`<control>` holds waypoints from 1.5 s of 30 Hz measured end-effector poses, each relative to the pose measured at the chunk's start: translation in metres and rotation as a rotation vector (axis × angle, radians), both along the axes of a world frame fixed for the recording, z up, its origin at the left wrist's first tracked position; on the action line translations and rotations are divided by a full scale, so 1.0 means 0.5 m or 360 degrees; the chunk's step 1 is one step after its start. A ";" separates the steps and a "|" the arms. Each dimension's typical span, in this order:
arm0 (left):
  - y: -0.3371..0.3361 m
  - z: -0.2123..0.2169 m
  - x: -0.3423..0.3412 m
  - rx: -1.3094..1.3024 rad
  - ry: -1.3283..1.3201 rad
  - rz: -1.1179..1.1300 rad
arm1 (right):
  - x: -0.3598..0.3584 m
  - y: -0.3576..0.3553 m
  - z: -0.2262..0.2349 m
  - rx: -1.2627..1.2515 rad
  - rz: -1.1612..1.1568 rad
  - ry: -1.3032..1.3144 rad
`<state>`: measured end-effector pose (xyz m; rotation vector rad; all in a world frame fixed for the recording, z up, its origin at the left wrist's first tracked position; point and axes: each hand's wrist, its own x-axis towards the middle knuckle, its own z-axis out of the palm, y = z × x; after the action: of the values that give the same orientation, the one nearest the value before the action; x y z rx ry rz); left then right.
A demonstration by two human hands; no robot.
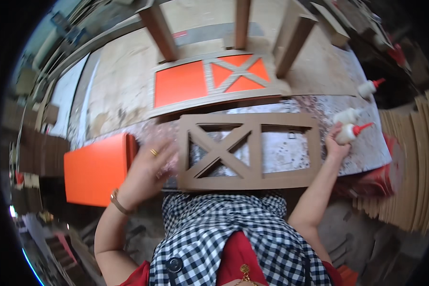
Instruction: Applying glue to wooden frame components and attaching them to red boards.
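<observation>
Workshop bench, speckled and glue-stained worktop (pixel 291 152), with bare plywood sheet beyond it and stacks of cut brown board to the far right.

Left hand (pixel 150 167): fingers spread, somewhat blurred, laid at the left end of a flat brown fibreboard lattice frame with an X-shaped cut-out (pixel 249 151). A ring shows on one finger, a bracelet at the wrist. Hand reads as open and pressing or steadying, not clamped; exact contact is unclear from the blur.

Right hand (pixel 336 145): at the frame's right end, fingers curled about the body of a white glue bottle with red nozzle (pixel 350 132). Grip looks closed on the bottle, nozzle pointing away to the right.

Judgement: one hand at each end keeps the frame square to the near bench edge, which it slightly overhangs toward the body.

Beside the left hand, outward: a flat orange rectangular panel (pixel 97 169), projecting past the bench edge. Ahead of both hands: an identical brown lattice frame already laid over orange backing (pixel 209 80), wooden legs (pixel 159 31) standing on the plywood past it. Two more white glue bottles (pixel 369 88) lie just beyond the right hand.

Open room: bare worktop strip between the two frames; little free space right of the right hand.
</observation>
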<state>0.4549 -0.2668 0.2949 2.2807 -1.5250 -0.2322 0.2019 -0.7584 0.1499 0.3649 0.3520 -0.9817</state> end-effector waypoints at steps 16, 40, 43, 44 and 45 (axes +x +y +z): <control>0.744 -0.096 0.238 0.0373 -0.0202 0.2568 | -0.027 0.145 0.077 -0.1298 0.0276 0.0635; 0.674 0.111 0.201 -0.1033 0.1205 0.1901 | 0.207 0.366 0.070 -0.1397 0.0730 0.0562; 0.602 0.107 0.248 -0.1106 0.1483 0.1766 | 0.196 0.372 0.076 -0.1364 0.0713 0.0593; 0.576 0.106 0.262 -0.1125 0.1573 0.1721 | 0.190 0.369 0.078 -0.1356 0.0745 0.0587; 0.551 0.105 0.276 -0.1136 0.1660 0.1681 | 0.185 0.369 0.078 -0.1358 0.0703 0.0600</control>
<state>0.5932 0.0085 0.3473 1.5897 0.1709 -0.3823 0.2946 -0.5740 0.1888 -0.6586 0.3025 -0.6781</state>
